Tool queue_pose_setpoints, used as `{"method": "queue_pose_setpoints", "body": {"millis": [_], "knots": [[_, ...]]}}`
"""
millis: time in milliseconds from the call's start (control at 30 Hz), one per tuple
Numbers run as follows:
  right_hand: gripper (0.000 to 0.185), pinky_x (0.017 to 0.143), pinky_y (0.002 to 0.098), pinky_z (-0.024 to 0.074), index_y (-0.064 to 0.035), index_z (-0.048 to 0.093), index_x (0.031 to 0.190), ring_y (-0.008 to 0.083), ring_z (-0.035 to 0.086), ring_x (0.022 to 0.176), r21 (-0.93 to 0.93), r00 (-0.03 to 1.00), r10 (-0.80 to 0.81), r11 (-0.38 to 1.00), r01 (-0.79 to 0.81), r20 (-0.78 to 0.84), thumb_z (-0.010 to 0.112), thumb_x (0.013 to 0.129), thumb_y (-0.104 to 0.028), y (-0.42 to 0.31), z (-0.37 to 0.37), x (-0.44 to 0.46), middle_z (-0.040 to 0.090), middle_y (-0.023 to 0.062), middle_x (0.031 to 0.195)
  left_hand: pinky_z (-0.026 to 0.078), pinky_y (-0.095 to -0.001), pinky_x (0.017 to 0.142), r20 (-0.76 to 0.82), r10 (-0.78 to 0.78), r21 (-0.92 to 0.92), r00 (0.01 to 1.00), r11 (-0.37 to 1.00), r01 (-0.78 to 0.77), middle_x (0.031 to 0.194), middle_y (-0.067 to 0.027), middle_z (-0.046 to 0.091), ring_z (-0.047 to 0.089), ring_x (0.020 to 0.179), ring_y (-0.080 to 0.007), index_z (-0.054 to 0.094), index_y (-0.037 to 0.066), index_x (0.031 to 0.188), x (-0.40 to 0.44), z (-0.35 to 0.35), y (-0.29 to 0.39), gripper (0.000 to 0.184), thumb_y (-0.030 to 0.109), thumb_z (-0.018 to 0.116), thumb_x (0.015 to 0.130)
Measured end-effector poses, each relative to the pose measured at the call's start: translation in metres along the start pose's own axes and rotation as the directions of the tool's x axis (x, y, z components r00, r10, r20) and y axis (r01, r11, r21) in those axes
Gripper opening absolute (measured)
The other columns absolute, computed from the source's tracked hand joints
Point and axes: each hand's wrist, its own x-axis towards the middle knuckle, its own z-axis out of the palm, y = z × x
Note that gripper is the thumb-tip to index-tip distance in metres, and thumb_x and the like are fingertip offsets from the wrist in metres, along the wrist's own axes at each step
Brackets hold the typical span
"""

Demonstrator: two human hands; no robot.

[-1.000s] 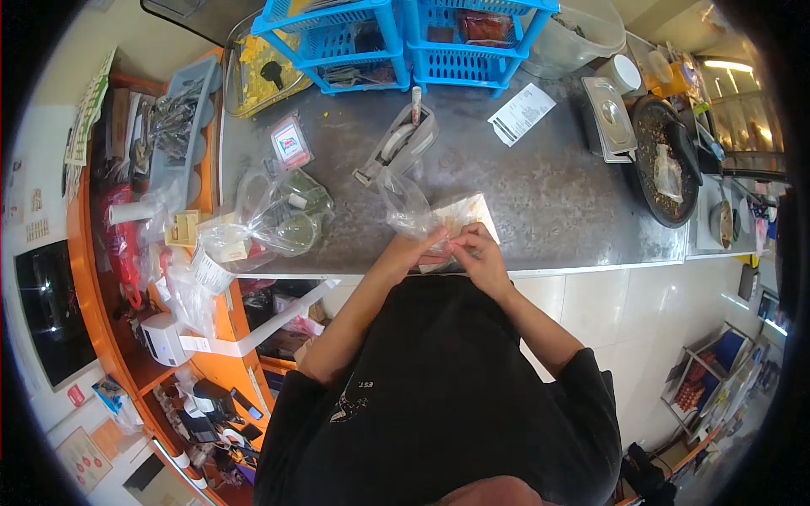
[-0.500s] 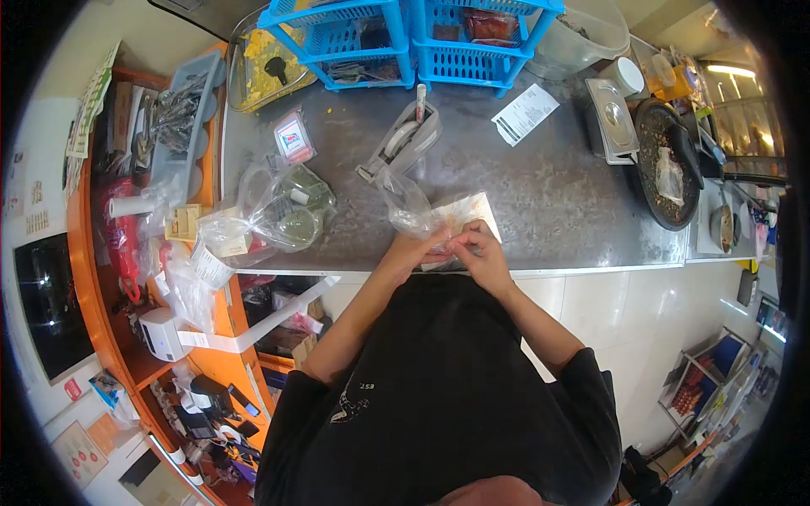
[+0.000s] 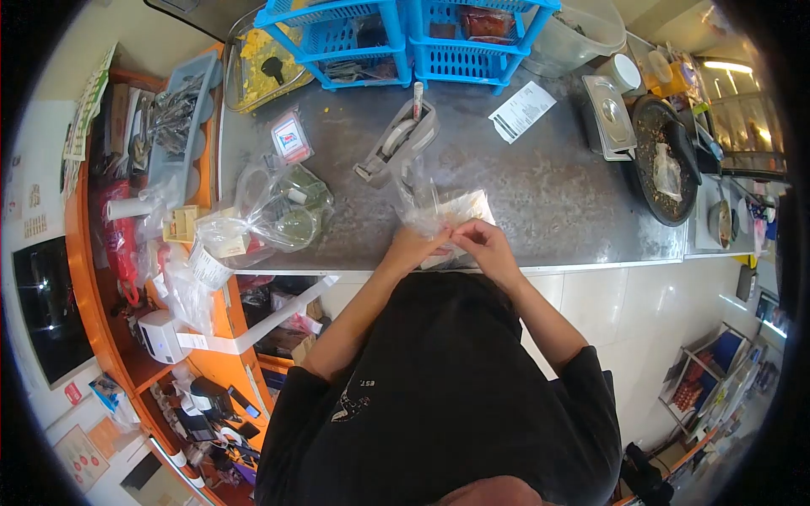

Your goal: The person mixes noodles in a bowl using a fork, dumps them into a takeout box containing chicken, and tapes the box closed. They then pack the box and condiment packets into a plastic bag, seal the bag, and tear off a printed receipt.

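At the front edge of the metal table [image 3: 354,240], my left hand [image 3: 415,248] is closed on a clear plastic bag [image 3: 415,198], whose loose part stands up above the fingers. My right hand [image 3: 488,250] pinches with thumb and forefinger close beside the left fingertips, at the bag's edge. Just behind the hands lies a white, paper-like sheet or packet [image 3: 474,207] with brownish marks, partly covered by the bag and fingers. A grey tape dispenser [image 3: 396,143] stands just beyond the bag, with a marker [image 3: 418,99] upright at its far end.
Blue basket racks [image 3: 363,42] stand at the back. A tied clear bag with green contents [image 3: 297,211] and a small packet [image 3: 291,137] lie left. A receipt [image 3: 522,111] lies back right, near a lidded metal container [image 3: 609,118] and a round black pan [image 3: 650,185].
The bag's loose part has risen and shifted slightly right. The white sheet sits a little lower and flatter. Both hands stay together at nearly the same place.
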Motion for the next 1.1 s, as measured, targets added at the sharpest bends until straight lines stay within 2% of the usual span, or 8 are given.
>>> {"method": "queue_pose_setpoints", "body": {"millis": [267, 667, 867, 933, 1000, 1033, 1067, 1100], "knots": [[0.012, 0.072, 0.0354, 0.0506, -0.0031, 0.067, 0.090, 0.0255, 0.065, 0.079, -0.553, 0.942, -0.331, 0.776, 0.304, 0.052, 0.074, 0.083, -0.008, -0.006, 0.002, -0.013, 0.068, 0.0095, 0.086, 0.063, -0.0343, 0.075, -0.104, -0.003, 0.062, 0.995, 0.998, 0.009, 0.110, -0.0105, 0.062, 0.065, 0.097, -0.0207, 0.060, -0.003, 0.117, 0.001, 0.004, 0.008, 0.033, 0.019, 0.068, 0.094], [0.012, 0.073, 0.0429, 0.0487, -0.0047, 0.060, 0.086, 0.0328, 0.061, 0.080, -0.714, 0.783, -0.590, 0.460, 0.527, 0.198, 0.070, 0.084, -0.011, 0.005, 0.006, -0.014, 0.062, 0.0106, 0.084, 0.063, -0.0318, 0.074, -0.169, -0.026, -0.054, 0.985, 0.998, 0.018, 0.107, -0.0123, 0.065, 0.067, 0.091, -0.0210, 0.063, -0.004, 0.115, -0.001, 0.007, 0.001, 0.033, 0.020, 0.069, 0.093], [0.012, 0.073, 0.0430, 0.0485, -0.0006, 0.057, 0.088, 0.0342, 0.060, 0.079, -0.828, 0.799, -0.602, 0.441, 0.346, 0.013, 0.061, 0.092, -0.011, 0.010, -0.041, 0.021, 0.059, 0.0169, 0.083, 0.059, -0.0318, 0.076, 0.069, 0.264, 0.742, 0.962, 0.631, -0.226, 0.113, -0.0098, 0.066, 0.065, 0.099, -0.0200, 0.064, -0.001, 0.117, -0.004, -0.006, 0.004, 0.035, 0.025, 0.068, 0.094], [0.014, 0.070, 0.0384, 0.0480, -0.0018, 0.056, 0.087, 0.0270, 0.059, 0.075, -0.642, 0.874, -0.450, 0.728, 0.242, -0.181, 0.059, 0.095, -0.013, -0.028, -0.052, 0.025, 0.059, 0.0140, 0.081, 0.059, -0.0310, 0.079, 0.022, 0.173, 0.592, 0.985, 0.791, -0.152, 0.118, -0.0086, 0.065, 0.064, 0.103, -0.0194, 0.065, 0.001, 0.117, -0.014, -0.005, 0.020, 0.034, 0.027, 0.065, 0.095], [0.013, 0.069, 0.0321, 0.0466, -0.0058, 0.057, 0.085, 0.0189, 0.057, 0.075, 0.167, 0.841, -0.446, 0.845, 0.509, -0.306, 0.057, 0.097, -0.011, -0.075, -0.081, 0.035, 0.059, 0.0077, 0.080, 0.060, -0.0311, 0.078, -0.011, 0.079, 0.302, 0.997, 0.951, -0.072, 0.120, -0.0094, 0.064, 0.064, 0.102, -0.0198, 0.064, 0.001, 0.118, -0.012, -0.007, 0.016, 0.035, 0.028, 0.065, 0.096], [0.014, 0.072, 0.0297, 0.0454, -0.0095, 0.057, 0.083, 0.0154, 0.056, 0.078, 0.457, 0.789, -0.524, 0.644, 0.613, -0.320, 0.056, 0.097, -0.007, -0.126, -0.099, 0.026, 0.059, 0.0030, 0.080, 0.062, -0.0317, 0.076, -0.026, 0.022, 0.081, 0.999, 0.997, -0.020, 0.119, -0.0108, 0.064, 0.066, 0.099, -0.0205, 0.063, 0.000, 0.118, -0.009, -0.009, 0.007, 0.036, 0.028, 0.066, 0.096], [0.013, 0.075, 0.0305, 0.0448, -0.0093, 0.056, 0.082, 0.0152, 0.056, 0.078, 0.836, 0.770, -0.521, 0.177, 0.519, -0.367, 0.056, 0.093, -0.004, -0.177, -0.115, 0.003, 0.058, 0.0032, 0.079, 0.062, -0.0321, 0.076, -0.029, 0.011, 0.093, 1.000, 0.996, -0.008, 0.119, -0.0105, 0.064, 0.065, 0.101, -0.0207, 0.061, 0.000, 0.121, -0.011, -0.007, 0.010, 0.037, 0.027, 0.065, 0.096], [0.010, 0.077, 0.0314, 0.0454, -0.0083, 0.057, 0.080, 0.0154, 0.056, 0.078, 0.767, 0.561, -0.676, -0.009, 0.642, -0.477, 0.059, 0.085, 0.000, -0.210, -0.142, -0.026, 0.058, 0.0027, 0.080, 0.062, -0.0324, 0.076, -0.032, 0.000, 0.102, 0.999, 0.995, 0.003, 0.119, -0.0101, 0.064, 0.065, 0.102, -0.0208, 0.059, 0.000, 0.123, -0.014, -0.004, 0.016, 0.038, 0.027, 0.064, 0.097]]}}
